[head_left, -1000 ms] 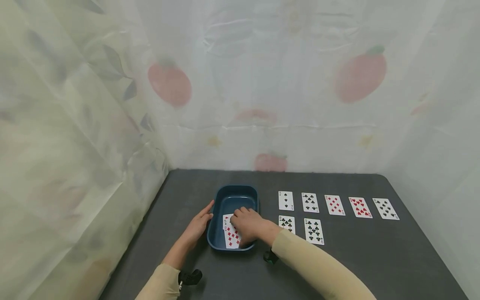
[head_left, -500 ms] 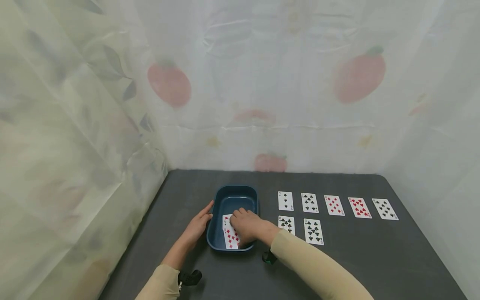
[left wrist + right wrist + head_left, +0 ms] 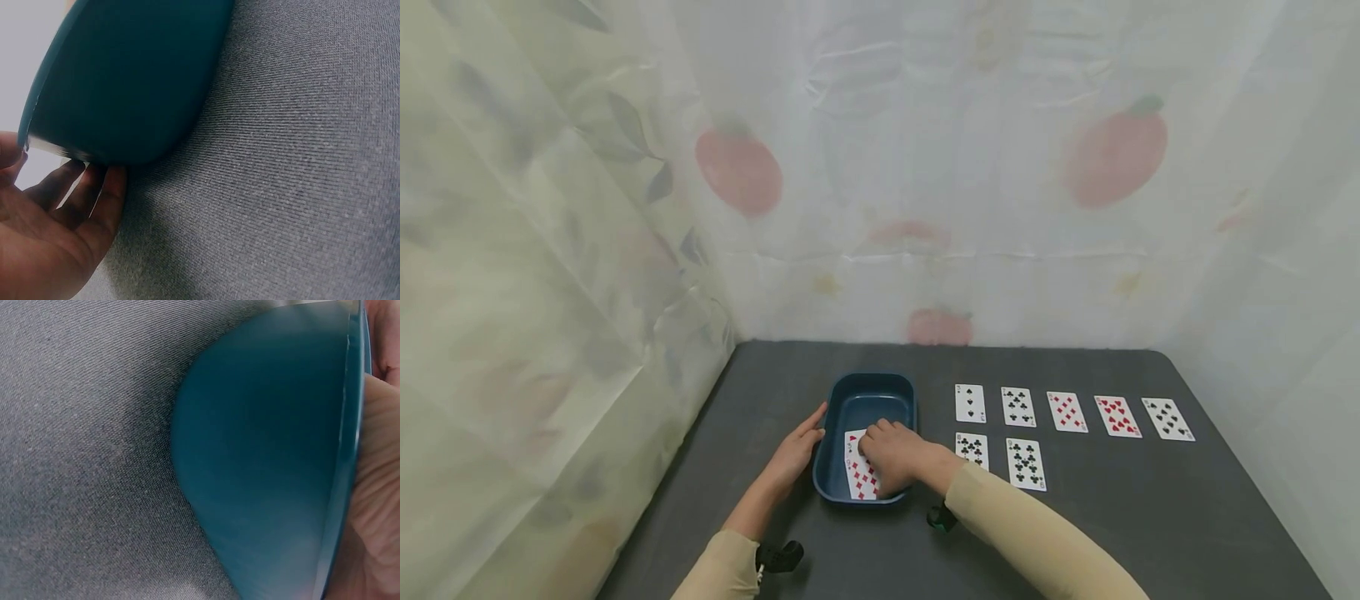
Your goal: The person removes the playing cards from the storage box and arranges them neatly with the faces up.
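In the head view a dark blue tray [image 3: 828, 467] holds several overlapping playing cards [image 3: 859, 479], one of them showing red diamonds. My right hand [image 3: 892, 454] reaches into the tray over these cards with its fingers bent. Its fingertips and thumb tip are hidden, so whether it pinches a card does not show. The tray wall [image 3: 269, 444] covers most of that hand in the right wrist view. Against the tray's left outer side rests my left hand [image 3: 796, 450]. In the left wrist view its extended fingers [image 3: 109, 200] touch the tray from outside.
To the right of the tray, face-up cards lie in two rows on the dark table [image 3: 1120, 517]. The back row includes a spades card [image 3: 970, 403] and a hearts card [image 3: 1117, 416]; a clubs card [image 3: 1026, 464] is in the front row. Patterned sheets [image 3: 1030, 208] surround the table.
The diamonds card in the tray shifts slightly under my right hand, which stays nearly in place. My left hand keeps its position at the tray's side.
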Demonstrator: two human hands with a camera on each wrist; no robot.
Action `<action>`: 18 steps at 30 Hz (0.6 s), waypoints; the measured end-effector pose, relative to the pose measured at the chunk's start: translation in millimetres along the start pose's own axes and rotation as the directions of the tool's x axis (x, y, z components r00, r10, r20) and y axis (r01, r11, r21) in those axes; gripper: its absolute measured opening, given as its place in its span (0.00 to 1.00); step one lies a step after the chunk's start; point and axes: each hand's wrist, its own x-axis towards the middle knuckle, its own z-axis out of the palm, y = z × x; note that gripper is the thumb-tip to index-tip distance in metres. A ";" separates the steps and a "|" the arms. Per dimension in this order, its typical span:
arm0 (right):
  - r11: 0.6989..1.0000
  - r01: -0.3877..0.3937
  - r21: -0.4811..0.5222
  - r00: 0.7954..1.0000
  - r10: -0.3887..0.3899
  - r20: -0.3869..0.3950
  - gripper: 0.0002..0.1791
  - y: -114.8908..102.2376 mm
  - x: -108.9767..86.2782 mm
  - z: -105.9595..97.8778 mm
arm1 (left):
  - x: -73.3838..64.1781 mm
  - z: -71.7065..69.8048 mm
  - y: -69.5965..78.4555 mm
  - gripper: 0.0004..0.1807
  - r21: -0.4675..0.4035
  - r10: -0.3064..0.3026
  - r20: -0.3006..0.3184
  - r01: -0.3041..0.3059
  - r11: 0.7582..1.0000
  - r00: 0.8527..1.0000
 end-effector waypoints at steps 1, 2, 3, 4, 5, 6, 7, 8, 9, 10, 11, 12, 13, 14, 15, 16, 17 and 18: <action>1.000 0.004 0.001 1.000 -0.004 0.002 0.37 0.3 -0.3 0.4 | 0.0 0.0 0.2 0.30 0.000 0.000 0.000 0.000 1.000 1.000; 1.000 0.007 0.003 1.000 -0.007 0.004 0.37 0.6 -0.5 0.5 | 0.0 0.0 0.3 0.30 0.000 -0.001 0.001 0.001 1.000 1.000; 1.000 0.011 0.002 1.000 -0.011 0.007 0.37 0.8 -0.7 0.7 | 0.0 0.0 0.4 0.30 0.001 -0.001 0.003 0.001 1.000 1.000; 1.000 0.014 0.001 1.000 -0.014 0.009 0.37 0.9 -0.6 1.1 | -0.1 0.0 0.1 0.30 0.002 -0.001 0.001 0.001 1.000 1.000; 1.000 0.016 -0.001 1.000 -0.016 0.010 0.37 0.9 -0.8 1.2 | -0.3 0.0 -0.2 0.30 0.002 0.001 0.001 -0.001 1.000 1.000; 1.000 0.019 -0.005 1.000 -0.019 0.011 0.37 0.7 -0.9 1.3 | -0.5 0.0 -0.5 0.30 0.004 0.002 0.001 -0.002 1.000 1.000; 1.000 0.021 -0.008 1.000 -0.021 0.011 0.37 0.6 -1.2 1.0 | -0.7 0.0 -0.8 0.30 0.004 0.002 0.001 -0.002 1.000 1.000; 1.000 0.022 -0.010 1.000 -0.022 0.010 0.37 0.6 -1.3 0.9 | -0.8 0.0 -1.1 0.30 0.006 0.004 0.000 -0.004 1.000 1.000; 1.000 0.024 -0.011 1.000 -0.024 0.008 0.38 0.5 -1.3 0.9 | -0.9 0.0 -1.4 0.30 0.006 0.004 -0.001 -0.004 1.000 1.000; 1.000 0.025 -0.011 1.000 -0.025 0.005 0.38 0.7 -1.3 0.7 | -1.0 0.0 -1.5 0.30 0.006 0.006 -0.001 -0.006 1.000 1.000; 1.000 0.027 -0.011 1.000 -0.027 -0.001 0.39 0.9 -1.3 0.4 | -1.0 -0.1 -1.5 0.30 0.006 0.006 -0.001 -0.006 1.000 1.000; 0.999 0.030 -0.011 1.000 -0.030 -0.008 0.40 1.4 -1.2 0.4 | -1.0 -0.2 -1.6 0.30 0.006 0.007 0.000 -0.007 1.000 1.000; 0.999 0.032 -0.011 0.999 -0.032 -0.017 0.41 2.3 -1.0 0.1 | -0.9 -0.3 -1.5 0.30 0.004 0.005 0.001 -0.005 1.000 1.000; 0.999 0.034 -0.011 0.999 -0.035 -0.027 0.42 3.3 -1.1 -0.6 | -0.9 -0.4 -1.5 0.30 0.003 0.005 0.003 -0.005 1.000 1.000; 0.999 0.036 -0.011 0.999 -0.036 -0.039 0.43 4.8 -1.2 -1.5 | -0.8 -0.6 -1.4 0.30 0.001 0.004 0.004 -0.004 1.000 1.000; 0.999 0.037 -0.006 0.998 -0.037 -0.050 0.43 6.4 -1.6 -2.7 | -0.8 -0.7 -1.6 0.30 0.004 0.010 0.007 -0.010 1.000 1.000; 0.999 0.038 -0.003 0.997 -0.038 -0.062 0.44 8.3 -2.2 -4.2 | -0.9 -0.9 -1.7 0.30 0.003 0.009 0.009 -0.009 1.000 1.000; 0.999 0.038 0.002 0.997 -0.038 -0.074 0.44 10.5 -3.0 -5.9 | -1.0 -1.1 -2.1 0.30 0.002 0.013 0.011 -0.013 1.000 1.000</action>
